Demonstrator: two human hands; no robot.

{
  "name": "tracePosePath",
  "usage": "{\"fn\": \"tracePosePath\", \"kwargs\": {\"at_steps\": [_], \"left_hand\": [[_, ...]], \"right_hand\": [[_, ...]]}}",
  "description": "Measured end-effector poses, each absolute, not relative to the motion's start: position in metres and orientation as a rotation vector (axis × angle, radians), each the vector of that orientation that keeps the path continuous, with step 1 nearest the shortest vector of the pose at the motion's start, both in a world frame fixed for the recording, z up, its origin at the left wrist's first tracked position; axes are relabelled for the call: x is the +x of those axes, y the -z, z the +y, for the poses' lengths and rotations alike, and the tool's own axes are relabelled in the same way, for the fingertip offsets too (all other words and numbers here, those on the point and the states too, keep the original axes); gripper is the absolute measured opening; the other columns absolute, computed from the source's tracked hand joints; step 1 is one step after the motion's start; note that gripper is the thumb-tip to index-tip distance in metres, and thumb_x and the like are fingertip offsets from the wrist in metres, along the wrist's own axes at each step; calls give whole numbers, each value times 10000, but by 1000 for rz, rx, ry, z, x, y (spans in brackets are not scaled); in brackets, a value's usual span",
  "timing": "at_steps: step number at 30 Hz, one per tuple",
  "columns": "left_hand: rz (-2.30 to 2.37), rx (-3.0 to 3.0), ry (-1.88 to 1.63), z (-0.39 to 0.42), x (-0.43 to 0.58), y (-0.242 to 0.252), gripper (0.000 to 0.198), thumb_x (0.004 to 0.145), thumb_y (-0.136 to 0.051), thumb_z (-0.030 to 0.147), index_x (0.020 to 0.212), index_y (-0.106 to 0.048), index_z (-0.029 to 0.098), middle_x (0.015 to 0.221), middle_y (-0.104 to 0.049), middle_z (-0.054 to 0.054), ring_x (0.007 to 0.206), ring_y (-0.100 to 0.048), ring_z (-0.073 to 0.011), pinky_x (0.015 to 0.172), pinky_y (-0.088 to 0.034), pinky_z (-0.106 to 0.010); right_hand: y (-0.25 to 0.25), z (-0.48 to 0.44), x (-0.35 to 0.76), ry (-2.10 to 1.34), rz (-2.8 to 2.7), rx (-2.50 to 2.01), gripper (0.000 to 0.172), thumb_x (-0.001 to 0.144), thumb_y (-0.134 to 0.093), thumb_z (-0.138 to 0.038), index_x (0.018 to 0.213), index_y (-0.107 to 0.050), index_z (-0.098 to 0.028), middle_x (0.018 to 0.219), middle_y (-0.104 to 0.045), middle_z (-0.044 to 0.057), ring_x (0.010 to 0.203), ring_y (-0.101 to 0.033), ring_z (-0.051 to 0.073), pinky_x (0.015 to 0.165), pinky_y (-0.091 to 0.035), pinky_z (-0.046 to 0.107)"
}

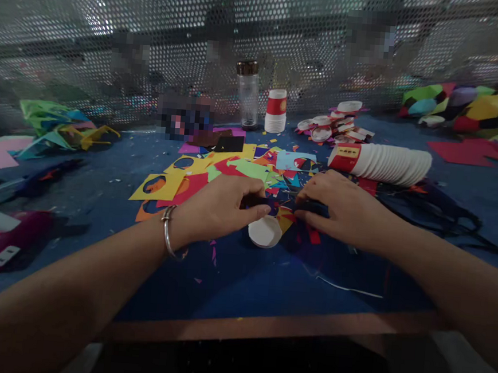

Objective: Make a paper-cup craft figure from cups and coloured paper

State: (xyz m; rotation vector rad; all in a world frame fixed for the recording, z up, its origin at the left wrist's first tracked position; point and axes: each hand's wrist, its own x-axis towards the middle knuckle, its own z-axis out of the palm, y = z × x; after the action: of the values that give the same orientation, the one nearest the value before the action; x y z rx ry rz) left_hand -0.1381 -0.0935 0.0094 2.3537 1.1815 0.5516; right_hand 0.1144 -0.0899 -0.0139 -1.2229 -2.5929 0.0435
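My left hand [234, 207], with a silver bracelet [166, 232] at the wrist, is curled, thumb near fingertips. A white round disc [265, 232], seemingly a cup base, lies just below its thumb; whether they touch I cannot tell. Opposite, my right hand [331, 207] is also curled, fingertips low over colourful paper scraps [287, 218]. What either hand pinches, if anything, is too dark and small to make out. Beyond the hands spreads a heap of coloured paper, with a yellow sheet [139, 191] that has a round hole cut in it.
Stacked paper cups [389, 163] lie on their side at right; another cup stack [275, 119] stands beside a glass bottle [250, 103]. Cut cup pieces [322, 135] are piled behind. A purple power strip [16, 243] lies left, dark cables [444, 228] right. Perforated metal mesh [286, 46] rises behind.
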Motion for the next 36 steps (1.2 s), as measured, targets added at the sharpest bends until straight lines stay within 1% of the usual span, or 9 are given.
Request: {"fn": "tracePosePath", "kwargs": {"at_steps": [7, 10, 13, 17, 21, 25, 28, 31, 36], "left_hand": [[970, 1944, -727, -95, -132, -3, 167, 838, -717, 297, 769, -619, 180, 657, -600, 50, 595, -542, -93, 569, -423, -225], [940, 1758, -786, -93, -130, -1, 162, 853, -715, 308, 826, -623, 178, 706, -649, 30, 591, -611, -100, 558, -477, -231], [981, 1639, -854, -90, -130, 0, 160, 872, -702, 312, 853, -619, 177, 692, -645, 28, 565, -611, -96, 518, -470, -218], [1011, 1561, -950, -87, -132, 3, 119, 850, -716, 256, 838, -640, 164, 677, -623, 34, 578, -592, -78, 539, -474, -200], [983, 1531, -987, -85, -134, 5, 93, 829, -729, 211, 850, -656, 156, 716, -633, 34, 588, -575, -64, 561, -479, -196], [950, 1567, -994, -85, -133, 5, 89, 828, -734, 202, 857, -663, 157, 731, -634, 37, 582, -560, -58, 568, -472, -200], [955, 1579, -983, -86, -133, 5, 76, 831, -727, 192, 860, -665, 159, 725, -632, 36, 582, -555, -61, 571, -472, -205], [963, 1574, -975, -87, -133, 5, 80, 825, -725, 195, 856, -660, 159, 720, -627, 37, 579, -556, -62, 572, -474, -205], [957, 1593, -945, -88, -134, 3, 110, 816, -735, 230, 858, -661, 161, 713, -614, 43, 572, -549, -62, 556, -461, -203]], "right_hand": [[7, -89, 122, 12, -2423, -1222, 165, 939, -562, -269, 866, -690, -193, 898, -706, 99, 907, -652, 266, 824, -489, 391], [0, -86, 131, 9, -2282, -1331, 163, 922, -568, -297, 830, -669, -207, 827, -695, 76, 786, -650, 236, 740, -476, 363], [-8, -84, 141, -64, -2076, -1520, 143, 892, -588, -316, 810, -654, -218, 736, -675, 49, 663, -613, 206, 670, -447, 344], [-22, -84, 157, -37, -1823, -1703, 125, 840, -615, -319, 765, -638, -221, 717, -685, 56, 663, -612, 212, 672, -433, 345], [-36, -91, 171, 84, -1636, -1929, 39, 766, -636, -248, 730, -624, -236, 691, -653, 39, 651, -586, 211, 652, -404, 335], [-41, -95, 186, 260, -1570, -2100, 82, 718, -658, -257, 705, -577, -261, 660, -581, 30, 652, -539, 232, 631, -358, 341], [-38, -93, 196, 256, -1570, -2119, 123, 709, -643, -280, 696, -521, -273, 708, -593, 49, 687, -535, 243, 673, -380, 355], [-35, -90, 199, 186, -1576, -2122, 102, 711, -620, -294, 698, -522, -271, 762, -630, 70, 709, -557, 246, 700, -406, 362], [-41, -92, 195, 138, -1539, -2141, 43, 718, -592, -302, 720, -562, -270, 706, -633, 56, 703, -603, 252, 677, -428, 354]]}}
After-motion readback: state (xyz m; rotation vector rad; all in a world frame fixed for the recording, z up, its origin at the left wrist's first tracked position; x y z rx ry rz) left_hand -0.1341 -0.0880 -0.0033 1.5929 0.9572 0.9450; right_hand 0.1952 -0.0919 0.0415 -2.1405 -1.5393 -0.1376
